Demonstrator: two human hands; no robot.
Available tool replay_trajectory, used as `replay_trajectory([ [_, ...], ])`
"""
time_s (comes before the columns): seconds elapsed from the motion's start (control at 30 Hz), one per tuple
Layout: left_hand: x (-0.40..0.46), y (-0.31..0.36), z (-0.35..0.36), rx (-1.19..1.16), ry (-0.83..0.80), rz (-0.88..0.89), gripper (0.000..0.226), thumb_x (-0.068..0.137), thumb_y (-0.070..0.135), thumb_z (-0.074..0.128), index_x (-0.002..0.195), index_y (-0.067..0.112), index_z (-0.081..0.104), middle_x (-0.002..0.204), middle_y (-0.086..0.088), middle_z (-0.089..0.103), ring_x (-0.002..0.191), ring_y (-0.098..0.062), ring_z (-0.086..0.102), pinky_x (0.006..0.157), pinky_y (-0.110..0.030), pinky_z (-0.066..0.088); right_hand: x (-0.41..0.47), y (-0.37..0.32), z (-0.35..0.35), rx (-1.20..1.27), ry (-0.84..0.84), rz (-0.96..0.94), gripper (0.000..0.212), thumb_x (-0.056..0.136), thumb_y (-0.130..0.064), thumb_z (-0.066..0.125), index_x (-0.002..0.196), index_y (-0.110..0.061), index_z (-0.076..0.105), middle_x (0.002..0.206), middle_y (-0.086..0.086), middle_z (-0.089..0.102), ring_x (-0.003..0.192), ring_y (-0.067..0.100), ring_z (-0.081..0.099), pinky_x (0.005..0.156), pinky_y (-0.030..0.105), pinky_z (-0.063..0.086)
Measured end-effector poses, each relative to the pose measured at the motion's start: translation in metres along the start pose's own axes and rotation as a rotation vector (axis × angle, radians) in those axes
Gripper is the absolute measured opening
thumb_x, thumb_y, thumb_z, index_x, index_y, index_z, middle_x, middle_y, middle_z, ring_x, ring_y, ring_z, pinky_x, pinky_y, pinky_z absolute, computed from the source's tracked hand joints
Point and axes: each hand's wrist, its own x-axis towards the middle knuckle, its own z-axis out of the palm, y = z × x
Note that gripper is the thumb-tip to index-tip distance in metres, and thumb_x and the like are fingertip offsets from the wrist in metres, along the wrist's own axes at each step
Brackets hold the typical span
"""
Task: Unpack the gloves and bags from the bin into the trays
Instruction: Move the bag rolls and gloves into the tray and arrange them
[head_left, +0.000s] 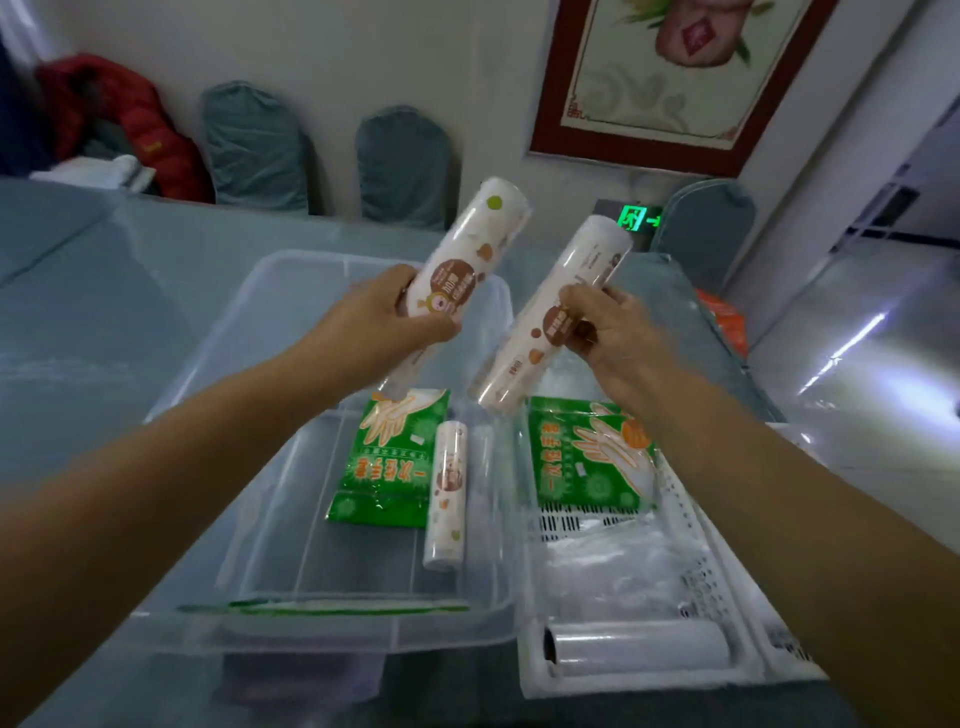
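My left hand (382, 312) grips a white roll of bags (467, 249) with brown print, held tilted above the clear plastic bin (249, 322). My right hand (605, 325) grips a second roll of bags (556, 317), also tilted, over the gap between bin and tray. On the bin floor lie a green glove pack (389, 462) and a third bag roll (444, 493). The white perforated tray (691, 525) at the right holds a green glove pack (587, 457), loose clear bags (608, 561) and a plain clear roll (639, 647).
A blue-grey cloth covers the table (104, 332). Covered chairs (400, 166) line the far side, one with a red jacket (119, 119). An orange object (727, 322) lies beyond the tray. The table's right edge drops to a shiny floor (857, 353).
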Motion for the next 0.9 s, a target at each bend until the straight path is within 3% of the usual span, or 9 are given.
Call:
replay_trajectory([
  [0.1,-0.011,0.030,0.047,0.040,-0.108,-0.001,0.027,0.068,0.046,0.067,0.087,0.037,0.050,0.082,0.009,0.062,0.070,-0.007,0.061,0.054,-0.025,0.047,-0.010,-0.011,-0.053,0.057,0.023,-0.022,0.008,0.082,-0.007,0.061,0.088,-0.012,0.060,0.062,-0.004,0.069,0.060,0.007,0.065,0.062,0.024,0.055],
  [0.2,-0.021,0.056,0.099,0.125,-0.181,-0.039,0.034,0.069,0.050,0.066,0.091,0.032,0.048,0.080,0.011,0.060,0.067,-0.007,0.061,0.051,-0.025,0.048,-0.017,-0.010,-0.110,0.077,0.071,0.007,0.008,0.082,-0.007,0.061,0.089,-0.011,0.058,0.060,-0.005,0.069,0.058,0.007,0.065,0.061,0.025,0.055],
  [0.33,-0.035,0.077,0.155,0.452,-0.165,-0.021,0.044,0.066,0.061,0.058,0.096,0.029,0.048,0.080,0.008,0.060,0.068,-0.014,0.059,0.056,-0.029,0.047,-0.022,0.006,-0.177,0.012,0.133,0.084,0.012,0.081,-0.004,0.062,0.091,-0.010,0.058,0.066,-0.002,0.070,0.060,0.009,0.066,0.056,0.023,0.053],
  [0.47,-0.052,0.077,0.205,0.681,-0.183,0.044,0.046,0.068,0.064,0.048,0.098,0.030,0.045,0.084,0.007,0.057,0.071,-0.021,0.059,0.057,-0.030,0.040,-0.024,0.028,-0.230,-0.131,0.142,0.129,0.016,0.079,-0.005,0.064,0.093,-0.012,0.060,0.081,0.002,0.067,0.065,0.010,0.065,0.062,0.027,0.051],
  [0.57,-0.066,0.060,0.240,0.739,-0.199,0.046,0.044,0.071,0.057,0.050,0.104,0.027,0.049,0.094,0.004,0.048,0.079,-0.021,0.057,0.061,-0.030,0.039,-0.024,0.041,-0.254,-0.207,0.120,0.164,0.019,0.078,-0.001,0.062,0.092,-0.014,0.060,0.087,0.002,0.066,0.071,0.012,0.065,0.060,0.025,0.052],
  [0.63,-0.070,0.038,0.259,0.716,-0.310,-0.015,0.042,0.073,0.050,0.056,0.106,0.026,0.052,0.094,0.003,0.043,0.081,-0.019,0.052,0.063,-0.030,0.041,-0.022,0.048,-0.264,-0.270,0.083,0.183,0.021,0.077,0.000,0.061,0.092,-0.016,0.061,0.088,0.002,0.067,0.072,0.012,0.066,0.057,0.023,0.052],
  [0.73,-0.075,0.005,0.283,0.685,-0.514,-0.046,0.042,0.074,0.044,0.062,0.111,0.027,0.054,0.104,-0.001,0.053,0.095,-0.020,0.051,0.075,-0.033,0.044,-0.020,0.058,-0.271,-0.316,0.000,0.182,0.024,0.077,0.000,0.060,0.091,-0.019,0.062,0.085,0.000,0.069,0.065,0.005,0.067,0.052,0.018,0.051],
  [0.8,-0.081,-0.012,0.299,0.709,-0.549,-0.016,0.046,0.074,0.042,0.064,0.117,0.031,0.053,0.108,0.001,0.059,0.101,-0.021,0.048,0.079,-0.033,0.040,-0.019,0.064,-0.272,-0.341,-0.049,0.181,0.026,0.076,0.000,0.061,0.091,-0.021,0.063,0.085,-0.001,0.069,0.067,0.006,0.067,0.054,0.018,0.051],
  [0.9,-0.090,-0.028,0.314,0.593,-0.549,-0.114,0.046,0.074,0.039,0.066,0.117,0.035,0.050,0.106,0.000,0.057,0.102,-0.021,0.047,0.080,-0.032,0.040,-0.018,0.071,-0.270,-0.362,-0.106,0.185,0.028,0.074,-0.002,0.063,0.093,-0.022,0.065,0.086,-0.003,0.071,0.070,0.007,0.068,0.058,0.020,0.052],
])
